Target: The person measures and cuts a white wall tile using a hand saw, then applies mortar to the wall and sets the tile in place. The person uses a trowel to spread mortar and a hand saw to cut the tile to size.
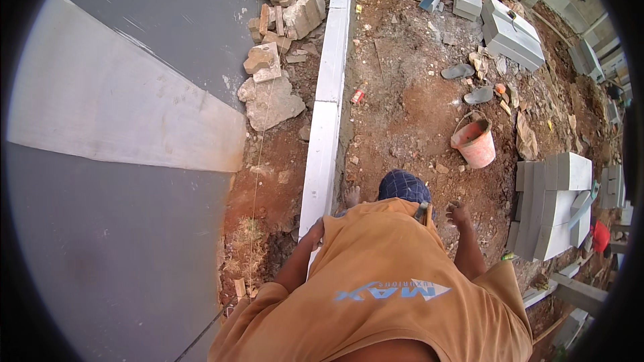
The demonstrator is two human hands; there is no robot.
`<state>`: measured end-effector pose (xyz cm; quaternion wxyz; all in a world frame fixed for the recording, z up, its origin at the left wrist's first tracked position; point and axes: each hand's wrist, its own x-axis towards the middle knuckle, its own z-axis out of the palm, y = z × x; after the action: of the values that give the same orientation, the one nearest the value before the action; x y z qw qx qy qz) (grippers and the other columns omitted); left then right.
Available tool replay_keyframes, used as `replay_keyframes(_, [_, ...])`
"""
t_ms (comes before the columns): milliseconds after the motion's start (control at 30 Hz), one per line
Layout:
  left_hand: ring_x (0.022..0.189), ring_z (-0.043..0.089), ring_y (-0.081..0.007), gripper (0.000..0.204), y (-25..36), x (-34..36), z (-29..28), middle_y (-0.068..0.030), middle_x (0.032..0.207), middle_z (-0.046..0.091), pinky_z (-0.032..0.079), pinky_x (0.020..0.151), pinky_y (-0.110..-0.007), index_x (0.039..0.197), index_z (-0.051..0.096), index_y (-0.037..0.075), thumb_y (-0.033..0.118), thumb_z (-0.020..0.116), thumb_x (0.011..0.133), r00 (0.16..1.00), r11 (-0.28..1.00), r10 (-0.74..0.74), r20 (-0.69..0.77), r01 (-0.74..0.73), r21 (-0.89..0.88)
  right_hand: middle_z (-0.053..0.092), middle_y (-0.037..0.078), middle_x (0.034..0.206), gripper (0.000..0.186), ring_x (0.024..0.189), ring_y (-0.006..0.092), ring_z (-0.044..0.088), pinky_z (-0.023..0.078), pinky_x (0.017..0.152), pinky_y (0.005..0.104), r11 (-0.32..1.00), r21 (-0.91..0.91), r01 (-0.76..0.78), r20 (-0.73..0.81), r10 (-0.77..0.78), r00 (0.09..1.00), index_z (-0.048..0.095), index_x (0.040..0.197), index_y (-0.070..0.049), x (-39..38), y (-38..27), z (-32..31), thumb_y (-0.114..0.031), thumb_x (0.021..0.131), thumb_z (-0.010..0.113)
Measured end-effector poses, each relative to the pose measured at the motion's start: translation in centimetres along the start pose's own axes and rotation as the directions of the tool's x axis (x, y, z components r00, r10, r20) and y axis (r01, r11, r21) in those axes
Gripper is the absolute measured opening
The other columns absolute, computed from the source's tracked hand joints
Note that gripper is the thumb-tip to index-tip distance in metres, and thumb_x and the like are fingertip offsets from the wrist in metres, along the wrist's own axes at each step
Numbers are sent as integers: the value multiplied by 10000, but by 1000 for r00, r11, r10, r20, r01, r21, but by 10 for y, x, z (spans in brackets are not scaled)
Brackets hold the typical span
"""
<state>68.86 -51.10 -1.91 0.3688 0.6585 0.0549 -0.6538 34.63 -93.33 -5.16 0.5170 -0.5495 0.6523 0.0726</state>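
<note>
A row of pale blocks [325,127] runs away from me on my left, with a strip of grey mortar along its right foot. My left hand [313,233] rests at the near end of this row, its fingers partly hidden by my orange-brown shirt. My right hand [458,214] hangs over the soil beside my dark blue checked knee [404,186], fingers loosely bent and nothing visible in them. A small dark object [421,211], too unclear to name, shows at the shirt's edge. My bare foot [352,196] stands beside the blocks.
A stained pink bucket [475,144] stands ahead right, near grey sandals [478,96]. Stacked pale blocks [560,204] stand at right, more blocks [513,33] farther off. Left of the row lie rubble [272,100], a taut string [255,194] and a smooth grey surface [114,248].
</note>
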Motion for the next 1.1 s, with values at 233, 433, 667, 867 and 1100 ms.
replay_keyframes(233, [1421, 407, -312, 737, 165, 42, -42, -176, 1565, 379, 321, 1151, -476, 1573, 278, 116, 503, 545, 1006, 940, 945, 313, 137, -294, -146, 724, 194, 1047, 476, 902, 259, 710, 570, 821, 397, 712, -636, 299, 216, -208, 954, 654, 1240, 13, 9, -35, 55, -294, 879, 696])
replay_keyframes(433, [1134, 636, -256, 463, 222, 124, -79, -122, 1268, 636, 495, 944, -395, 1422, 495, 94, 359, 527, 1044, 882, 877, 385, -270, -441, -190, 738, 178, 962, 446, 841, 257, 716, 574, 775, 387, 859, -438, 266, 274, -154, 949, 677, 1248, -54, 34, -116, 62, -265, 856, 677])
replay_keyframes(667, [580, 562, -145, 217, 139, 220, -163, -24, 752, 586, 420, 449, -290, 996, 656, 92, 297, 614, 941, 917, 957, -67, -394, 170, 234, 733, 156, 910, 409, 758, 216, 701, 566, 666, 360, 976, -125, 178, 94, -166, 982, 656, 1233, 18, 140, -180, 41, -192, 883, 636])
replay_keyframes(867, [612, 563, -141, 199, 242, 221, -167, -7, 780, 581, 438, 488, -287, 997, 645, 90, 286, 628, 969, 937, 993, 112, -332, -121, -7, 712, 119, 908, 352, 732, 210, 686, 556, 621, 360, 993, -53, 103, 110, -96, 989, 652, 1203, 24, 162, -250, 20, -166, 908, 627])
replay_keyframes(1100, [779, 661, -181, 332, 410, 276, -182, -34, 948, 631, 481, 542, -305, 1205, 605, 109, 348, 646, 978, 910, 958, 286, -299, -263, 116, 678, 51, 863, 267, 712, 164, 666, 564, 581, 344, 990, 139, 23, 100, -37, 994, 645, 1184, -52, 210, -288, 19, -155, 938, 619])
